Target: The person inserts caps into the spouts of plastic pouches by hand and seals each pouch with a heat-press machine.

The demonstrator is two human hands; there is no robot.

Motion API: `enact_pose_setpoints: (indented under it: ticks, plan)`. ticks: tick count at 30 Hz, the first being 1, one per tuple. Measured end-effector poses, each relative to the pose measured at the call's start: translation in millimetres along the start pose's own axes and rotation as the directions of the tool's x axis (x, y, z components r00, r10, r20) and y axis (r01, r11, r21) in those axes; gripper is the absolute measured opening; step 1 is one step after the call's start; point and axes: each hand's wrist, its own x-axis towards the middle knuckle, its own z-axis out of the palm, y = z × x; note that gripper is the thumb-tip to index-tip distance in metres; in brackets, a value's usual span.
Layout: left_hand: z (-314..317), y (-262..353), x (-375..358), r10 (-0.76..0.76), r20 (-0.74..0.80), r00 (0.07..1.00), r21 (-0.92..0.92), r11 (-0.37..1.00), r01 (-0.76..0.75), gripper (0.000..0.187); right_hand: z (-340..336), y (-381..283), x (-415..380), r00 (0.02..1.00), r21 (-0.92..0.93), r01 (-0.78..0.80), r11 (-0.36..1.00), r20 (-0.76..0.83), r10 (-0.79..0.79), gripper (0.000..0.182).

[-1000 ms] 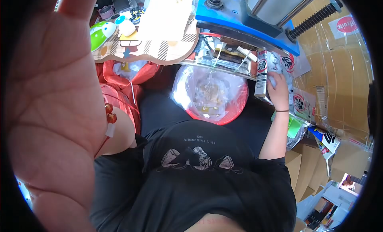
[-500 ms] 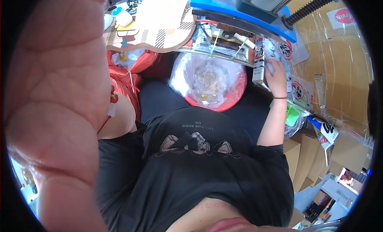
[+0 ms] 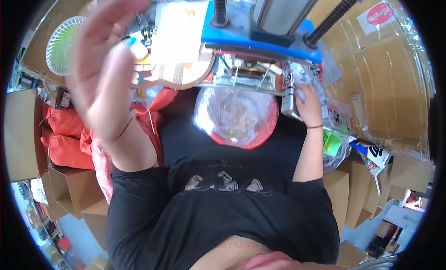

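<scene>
My left hand (image 3: 104, 72) is raised close to the camera, blurred by motion. Its fingers reach upward and the thumb stands apart, with nothing seen in it. My right hand (image 3: 308, 105) is down among small whitish pieces (image 3: 304, 76) at the right of the press. Its fingers are bent around a bluish-white piece that I cannot make out. Just left of that hand stands a white box with dark print (image 3: 288, 91). A press with a blue plate (image 3: 260, 42) rises over the bench, and metal fixture parts (image 3: 246, 71) lie below it.
Between my legs a red bin (image 3: 268, 135) with a clear liner holds plastic scraps. A wooden board (image 3: 186, 75) with white paper (image 3: 179, 31) lies left of the press. Red bags (image 3: 69, 149) and cardboard boxes stand at left, a large carton (image 3: 381, 70) at right.
My left hand has moved away from the lens, upward in view, uncovering the red bags and a round green-and-white fan-like object. My right hand stays at the pieces. The whole view has shifted.
</scene>
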Motion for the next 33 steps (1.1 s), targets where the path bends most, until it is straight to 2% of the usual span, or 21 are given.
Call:
enact_pose_setpoints:
  ticks: [1,2,3,5,6,7,9,14,16,17,18,19,20,21,23,24,26,27,30,32,33]
  plan:
    - [14.6,-13.4,-5.0,-0.126,-0.010,0.992,-0.048,0.991,0.125,0.034,-1.0,-3.2,-0.6,1.000,0.026,-0.004,1.000,-0.009,0.004,0.025]
    - [27.2,-40.8,-13.1,-0.375,-0.035,0.926,-0.024,0.927,0.375,0.033,-1.6,-3.8,-1.1,1.000,0.018,0.001,1.000,-0.012,-0.001,0.025]
    - [34.1,-86.3,-27.2,-0.334,0.026,0.942,0.298,0.902,0.312,0.044,-2.0,-4.4,-1.1,1.000,0.025,0.009,1.000,-0.026,-0.009,0.025]
    - [57.2,-176.5,-80.1,-0.319,0.083,0.944,0.673,0.717,0.183,0.057,-3.2,-4.1,-1.6,1.000,0.040,0.015,0.999,-0.028,-0.014,0.024]
    - [59.2,-205.1,-120.1,-0.410,0.257,0.875,0.811,0.584,0.036,0.062,-0.6,-0.5,-1.7,0.999,0.028,0.017,0.999,-0.041,-0.016,0.024]
    - [61.2,-224.5,-145.0,-0.521,0.391,0.759,0.883,0.446,-0.148,0.068,-0.6,-0.3,-1.7,0.999,0.027,0.025,0.999,-0.043,-0.024,0.024]
    - [74.5,-192.1,-179.3,-0.514,0.334,0.790,0.878,0.475,-0.062,0.067,-1.3,-1.2,-3.4,0.997,0.057,0.032,0.998,-0.066,-0.028,0.025]
    - [68.4,-108.6,-177.7,-0.463,0.418,0.781,0.762,0.647,-0.024,0.049,-10.1,-9.7,-3.2,0.970,-0.077,0.163,0.984,-0.171,-0.174,0.029]
    - [65.8,-114.8,-179.1,-0.566,0.428,0.705,0.740,0.668,0.087,0.039,-13.5,-14.8,-1.7,0.954,-0.178,0.175,0.968,-0.213,-0.211,0.030]
    - [64.5,-117.0,-177.8,-0.552,0.391,0.736,0.665,0.723,0.188,0.026,-12.0,-11.9,-0.1,0.946,-0.156,0.191,0.969,-0.233,-0.224,0.027]
    - [66.0,-116.2,-178.3,-0.553,0.391,0.736,0.665,0.722,0.189,0.026,-12.4,-9.7,0.0,0.946,-0.156,0.192,0.969,-0.232,-0.224,0.027]
    - [69.7,-113.0,-180.3,-0.589,0.299,0.751,0.435,0.785,0.442,0.021,-12.5,-7.7,-1.2,0.940,-0.095,0.167,0.981,-0.286,-0.188,0.025]
    - [74.5,-107.8,-183.7,-0.645,0.215,0.733,0.142,0.764,0.630,0.018,-11.4,-6.9,-3.7,0.931,-0.032,0.144,0.989,-0.333,-0.146,0.023]
    - [81.5,-93.4,-181.6,-0.631,0.222,0.743,0.057,0.769,0.636,0.015,-12.5,-11.0,-6.5,0.935,-0.029,0.141,0.990,-0.326,-0.143,0.023]
    - [92.8,-74.4,-184.3,-0.753,0.432,0.496,-0.081,0.515,0.853,0.017,-23.0,-30.9,-12.6,0.950,0.256,0.053,0.965,-0.310,0.030,0.021]
    - [102.4,-64.8,-182.7,-0.738,0.476,0.478,-0.140,0.473,0.870,0.020,-29.9,-44.7,-13.4,0.976,0.339,0.032,0.940,-0.214,0.044,0.020]
    - [118.2,-49.0,-176.3,-0.718,0.556,0.419,-0.121,0.429,0.895,0.021,-25.1,-64.4,-13.9,0.990,0.467,0.136,0.874,-0.099,-0.101,0.019]
    - [128.1,-37.3,-170.9,-0.713,0.584,0.388,-0.221,0.320,0.921,0.022,-22.2,-82.2,-13.8,0.984,0.550,0.175,0.816,-0.084,-0.155,0.019]
    - [139.2,-27.1,-168.3,-0.594,0.720,0.358,-0.081,0.441,0.894,0.017,-31.7,-108.7,-4.4,0.965,0.605,0.239,0.760,-0.057,-0.258,0.019]
    - [146.9,-19.8,-169.1,-0.594,0.733,0.332,-0.088,0.400,0.912,0.016,-39.7,-115.7,3.3,0.975,0.679,0.155,0.718,0.012,-0.222,0.019]
    - [150.1,-20.6,-172.8,-0.552,0.762,0.340,-0.168,0.338,0.926,0.018,-41.8,-118.2,10.3,0.938,0.637,0.244,0.731,0.037,-0.346,0.018]
